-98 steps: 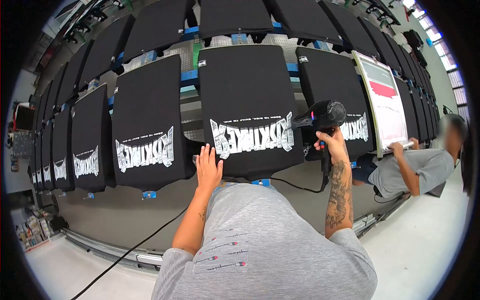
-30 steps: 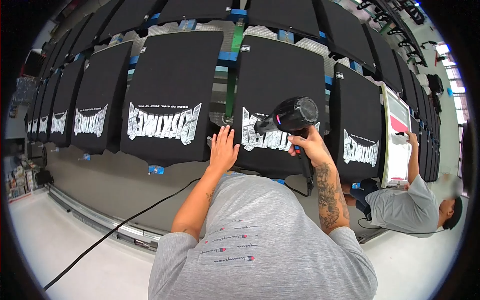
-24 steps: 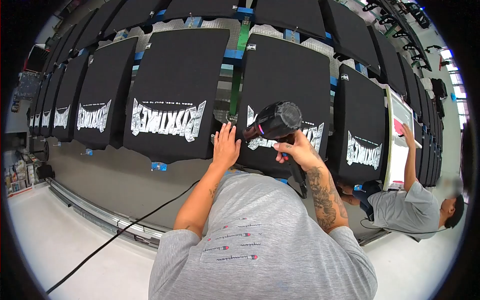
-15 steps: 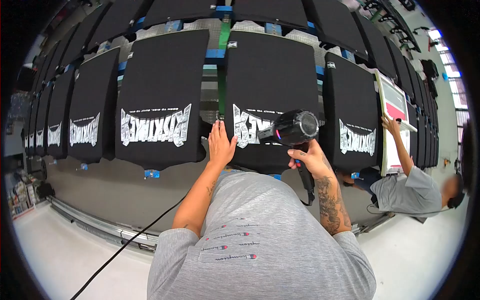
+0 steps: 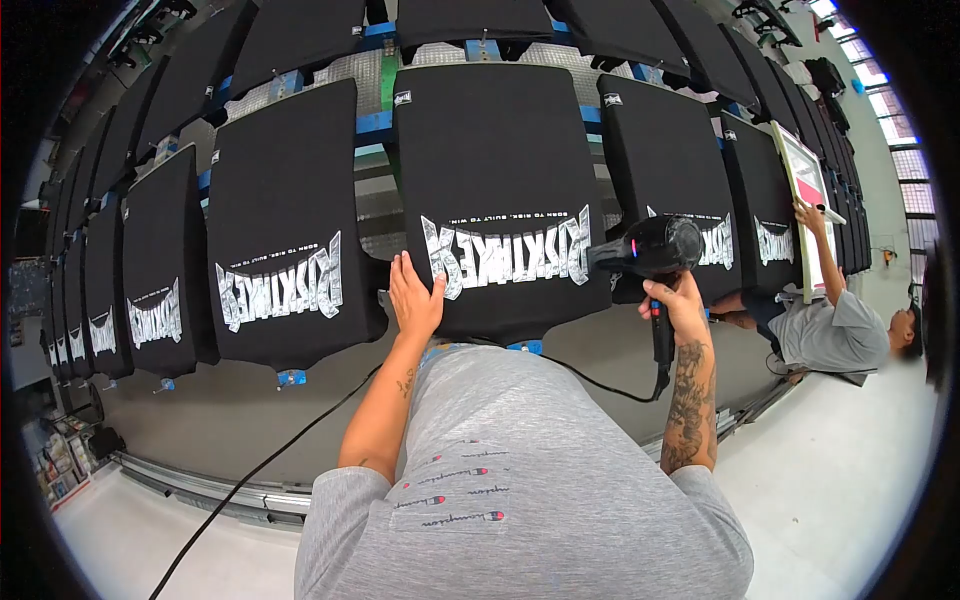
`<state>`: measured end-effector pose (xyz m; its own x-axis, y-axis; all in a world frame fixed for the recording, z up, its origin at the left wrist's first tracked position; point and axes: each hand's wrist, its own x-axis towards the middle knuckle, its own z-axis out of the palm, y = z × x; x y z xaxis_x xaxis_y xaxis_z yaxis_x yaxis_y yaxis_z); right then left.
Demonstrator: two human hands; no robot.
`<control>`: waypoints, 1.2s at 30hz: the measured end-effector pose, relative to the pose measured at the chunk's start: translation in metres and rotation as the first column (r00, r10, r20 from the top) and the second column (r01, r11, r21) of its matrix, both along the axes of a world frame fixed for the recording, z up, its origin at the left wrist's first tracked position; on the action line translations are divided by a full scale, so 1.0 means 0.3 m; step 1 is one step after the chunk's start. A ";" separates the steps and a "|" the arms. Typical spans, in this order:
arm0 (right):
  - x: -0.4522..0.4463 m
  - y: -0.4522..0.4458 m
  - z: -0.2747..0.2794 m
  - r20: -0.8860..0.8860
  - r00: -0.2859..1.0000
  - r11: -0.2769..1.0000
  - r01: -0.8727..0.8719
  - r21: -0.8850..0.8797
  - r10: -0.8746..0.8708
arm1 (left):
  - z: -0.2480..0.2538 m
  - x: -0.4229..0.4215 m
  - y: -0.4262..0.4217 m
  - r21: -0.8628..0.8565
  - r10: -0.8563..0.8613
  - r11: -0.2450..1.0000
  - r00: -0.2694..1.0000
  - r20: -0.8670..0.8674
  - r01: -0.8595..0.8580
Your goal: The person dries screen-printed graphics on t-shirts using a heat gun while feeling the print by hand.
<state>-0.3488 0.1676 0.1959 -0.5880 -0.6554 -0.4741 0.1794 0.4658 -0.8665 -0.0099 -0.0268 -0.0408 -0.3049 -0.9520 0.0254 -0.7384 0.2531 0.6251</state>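
Note:
A black hair dryer (image 5: 662, 245) is in my right hand (image 5: 682, 305), whose fingers wrap round its handle. Its nozzle points left, at the right end of the white lettering (image 5: 510, 262) printed on a black T-shirt (image 5: 490, 150). That shirt is stretched over a flat board in front of me. At the shirt's lower left edge lies my left hand (image 5: 414, 298), open, fingers extended; whether it presses on the fabric I cannot tell. The dryer's body covers part of the neighbouring shirt on the right.
Rows of black shirts on boards (image 5: 275, 180) run to both sides and behind. At right, a co-worker (image 5: 830, 325) holds a framed screen (image 5: 800, 190) against a farther shirt. A black power cord (image 5: 270, 460) trails to the lower left and passes near my waist.
The hair dryer has moved right, from over the middle of the lettering to its right end, uncovering the print. My left hand stays by the shirt's left edge. The view has shifted.

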 end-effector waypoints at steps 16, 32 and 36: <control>-0.010 -0.355 -0.017 -0.033 0.991 0.991 -0.131 -0.037 0.130 | 0.020 0.008 0.009 -0.065 0.015 0.998 1.000 0.008 -0.015; 0.470 -0.623 -0.050 0.087 0.828 0.828 -0.538 -0.159 0.555 | 0.061 0.093 0.006 -0.104 0.030 0.994 0.997 0.068 -0.022; 0.496 -0.514 -0.020 0.178 0.793 0.812 -0.580 -0.067 0.582 | 0.037 0.122 0.010 -0.100 0.033 0.995 0.996 0.084 -0.025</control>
